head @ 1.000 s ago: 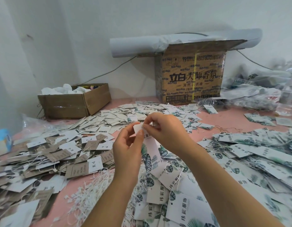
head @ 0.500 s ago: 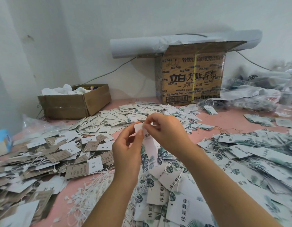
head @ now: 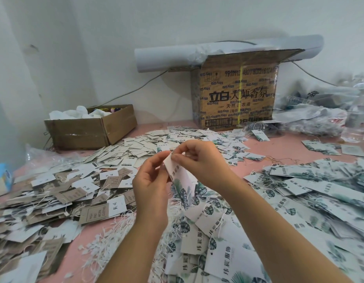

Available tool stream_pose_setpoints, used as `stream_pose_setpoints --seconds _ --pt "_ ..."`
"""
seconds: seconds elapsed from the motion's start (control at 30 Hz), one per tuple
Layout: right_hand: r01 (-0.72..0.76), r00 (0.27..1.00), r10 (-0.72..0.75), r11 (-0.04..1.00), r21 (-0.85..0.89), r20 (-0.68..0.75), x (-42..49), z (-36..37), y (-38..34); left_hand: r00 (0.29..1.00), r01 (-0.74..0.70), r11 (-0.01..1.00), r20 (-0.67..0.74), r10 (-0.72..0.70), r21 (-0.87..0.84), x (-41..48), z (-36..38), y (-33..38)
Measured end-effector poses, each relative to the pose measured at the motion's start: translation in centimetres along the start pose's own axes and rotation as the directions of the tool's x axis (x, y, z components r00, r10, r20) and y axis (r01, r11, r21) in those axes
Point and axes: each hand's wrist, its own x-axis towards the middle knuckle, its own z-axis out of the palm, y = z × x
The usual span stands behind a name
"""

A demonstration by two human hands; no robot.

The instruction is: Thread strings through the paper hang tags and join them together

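I hold a white hang tag (head: 181,178) with green leaf print upright above the table. My left hand (head: 151,180) pinches its top left edge between thumb and fingers. My right hand (head: 199,160) pinches the tag's top end from the right; whether a string is between those fingers I cannot tell. A bundle of loose white strings (head: 115,233) lies on the pink table below my left forearm. Leaf-print tags (head: 218,242) are heaped under my hands, and some of them have strings through them.
Brown and white tags (head: 60,199) cover the left of the table, more leaf tags (head: 320,190) the right. A low open carton (head: 89,131) stands back left, a tall printed carton (head: 236,94) with a paper roll (head: 177,56) at the back. Plastic bags (head: 320,119) lie back right.
Both hands stay at the tag's top end. The tag has tilted slightly and my fingers have shifted a little along its upper edge.
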Motion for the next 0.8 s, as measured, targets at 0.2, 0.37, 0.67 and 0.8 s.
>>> stream_pose_setpoints --seconds 0.2,0.37,0.67,0.8 --pt "0.003 0.998 -0.007 0.999 0.050 0.068 0.0 0.2 0.0 0.999 -0.003 1.000 -0.038 0.002 -0.007 0.5 -0.5 -0.1" --pt "0.001 0.996 0.002 1.000 -0.028 0.084 0.0 0.2 0.2 1.000 0.026 0.997 -0.012 -0.025 0.072 0.6 -0.4 -0.3" --pt "-0.044 0.978 0.057 0.997 -0.068 0.198 0.0 -0.8 -0.1 0.998 -0.055 0.964 0.004 0.056 0.260 0.4 -0.2 -0.1" --pt "-0.032 0.973 0.047 0.997 -0.068 0.225 -0.1 -0.6 -0.2 0.998 -0.057 0.972 0.024 0.053 0.227 0.4 -0.2 0.2"
